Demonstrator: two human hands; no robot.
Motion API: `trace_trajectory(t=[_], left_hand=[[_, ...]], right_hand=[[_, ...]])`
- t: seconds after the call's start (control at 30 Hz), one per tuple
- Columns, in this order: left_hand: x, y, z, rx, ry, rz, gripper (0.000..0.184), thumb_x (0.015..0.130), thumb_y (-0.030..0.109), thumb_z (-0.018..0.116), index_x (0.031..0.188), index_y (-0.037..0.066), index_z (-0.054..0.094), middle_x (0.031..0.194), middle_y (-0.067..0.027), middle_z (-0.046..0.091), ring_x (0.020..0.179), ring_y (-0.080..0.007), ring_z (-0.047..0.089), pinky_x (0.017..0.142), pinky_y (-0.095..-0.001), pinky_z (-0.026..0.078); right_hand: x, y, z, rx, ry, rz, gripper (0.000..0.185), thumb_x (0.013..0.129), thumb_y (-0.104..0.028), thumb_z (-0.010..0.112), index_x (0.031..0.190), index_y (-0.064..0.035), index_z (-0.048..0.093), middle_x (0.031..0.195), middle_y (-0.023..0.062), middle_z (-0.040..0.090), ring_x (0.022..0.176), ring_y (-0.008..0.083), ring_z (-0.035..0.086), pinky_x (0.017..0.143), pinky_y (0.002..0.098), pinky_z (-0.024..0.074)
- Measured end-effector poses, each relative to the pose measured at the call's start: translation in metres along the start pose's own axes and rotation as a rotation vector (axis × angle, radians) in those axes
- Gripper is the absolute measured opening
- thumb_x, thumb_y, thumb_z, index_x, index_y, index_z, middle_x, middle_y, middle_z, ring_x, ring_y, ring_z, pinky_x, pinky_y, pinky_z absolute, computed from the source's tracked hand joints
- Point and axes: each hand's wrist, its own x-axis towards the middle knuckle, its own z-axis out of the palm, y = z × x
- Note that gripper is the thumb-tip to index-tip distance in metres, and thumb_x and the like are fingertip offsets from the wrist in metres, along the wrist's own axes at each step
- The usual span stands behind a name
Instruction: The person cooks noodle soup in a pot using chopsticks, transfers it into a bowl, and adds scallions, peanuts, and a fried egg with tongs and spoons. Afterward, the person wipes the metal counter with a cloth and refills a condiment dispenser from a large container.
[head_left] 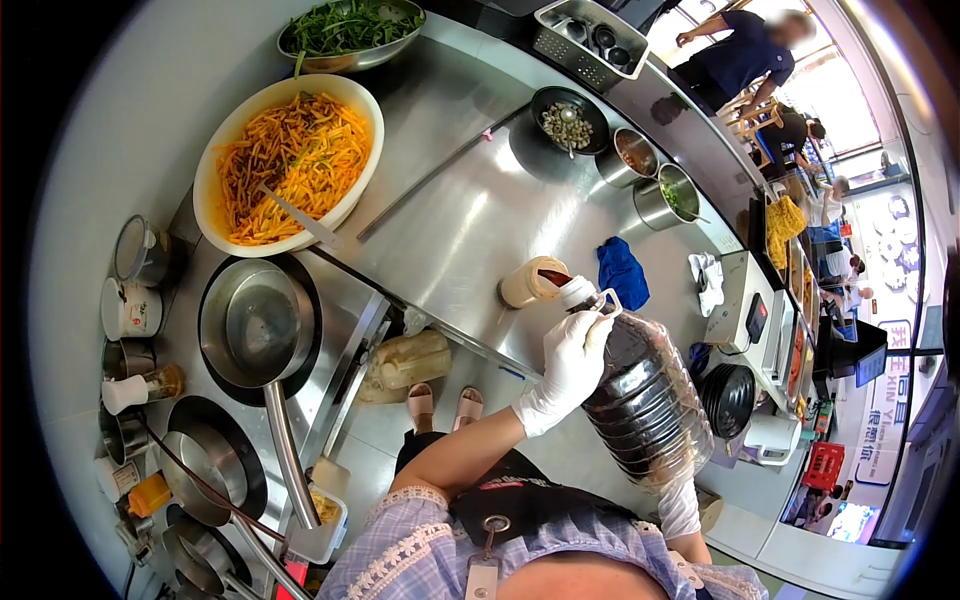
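A big clear plastic jug (650, 400) of dark liquid is tipped over the steel counter. My gloved left hand (575, 365) is closed round the handle by its white neck. Lower down, my gloved right hand (680, 508) supports the jug's base; its fingers are partly hidden behind the plastic. The jug's mouth is at the opening of a pale jar (527, 284), and dark liquid shows between the two. Beyond the jug, a crumpled blue cloth (622, 274) lies on the counter.
A white bowl of orange shreds (366, 175) stands far left, beside a bowl of greens (350, 62). Pans (250, 320) with long handles sit on the stove. Steel pots (667, 198) and a black bowl (570, 120) line the back. Other people are in the distance.
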Motion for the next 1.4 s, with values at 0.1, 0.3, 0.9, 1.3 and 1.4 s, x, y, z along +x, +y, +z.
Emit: trace_trajectory(t=[0.1, 0.3, 0.9, 1.3, 1.4], left_hand=[[-0.0005, -0.0005, -0.0001, -0.001, -0.008, -0.004, 0.008, 0.091, 0.004, 0.057, 0.089, -0.003, 0.060, 0.076, -0.0125, 0.063, 0.068, -0.0228, 0.062, 0.063, -0.0306, 0.049], [0.0011, 0.0004, -0.0002, 0.000, -0.004, -0.002, 0.008, 0.091, 0.004, 0.056, 0.089, -0.003, 0.060, 0.076, -0.0122, 0.063, 0.068, -0.0222, 0.062, 0.064, -0.0304, 0.048], [-0.0005, 0.0012, 0.0004, -0.043, 0.021, -0.032, 0.009, 0.091, 0.006, 0.057, 0.088, -0.002, 0.060, 0.073, -0.0140, 0.060, 0.065, -0.0281, 0.060, 0.060, -0.0340, 0.047], [-0.0026, -0.0006, 0.0005, -0.020, 0.023, -0.057, 0.009, 0.090, 0.006, 0.058, 0.087, -0.002, 0.059, 0.073, -0.0103, 0.062, 0.066, -0.0187, 0.059, 0.063, -0.0293, 0.047], [-0.0023, -0.0010, 0.0012, -0.016, 0.027, -0.048, 0.010, 0.091, 0.007, 0.058, 0.087, -0.002, 0.060, 0.073, -0.0124, 0.061, 0.065, -0.0243, 0.060, 0.061, -0.0323, 0.047]], right_hand=[[-0.0001, -0.0008, -0.0009, -0.003, 0.003, -0.004, 0.024, 0.095, -0.015, 0.046, 0.101, 0.0015, 0.061, 0.092, 0.0108, 0.065, 0.080, 0.0198, 0.063, 0.072, 0.0312, 0.0510], [-0.0023, -0.0024, -0.0007, -0.004, 0.006, -0.007, 0.023, 0.095, -0.015, 0.046, 0.100, 0.0014, 0.061, 0.091, 0.0106, 0.065, 0.079, 0.0196, 0.063, 0.071, 0.0310, 0.0510], [-0.0026, -0.0019, -0.0021, 0.010, 0.005, -0.017, 0.023, 0.095, -0.015, 0.047, 0.099, 0.0008, 0.062, 0.089, 0.0099, 0.066, 0.077, 0.0189, 0.063, 0.069, 0.0304, 0.0509], [0.0011, 0.0004, 0.0012, 0.015, -0.001, -0.007, 0.022, 0.094, -0.015, 0.047, 0.097, 0.0005, 0.062, 0.087, 0.0095, 0.066, 0.075, 0.0185, 0.063, 0.068, 0.0301, 0.0509], [0.0011, -0.0001, 0.0019, 0.017, -0.004, -0.007, 0.022, 0.094, -0.016, 0.047, 0.097, 0.0004, 0.062, 0.087, 0.0093, 0.066, 0.075, 0.0184, 0.063, 0.067, 0.0300, 0.0509]])
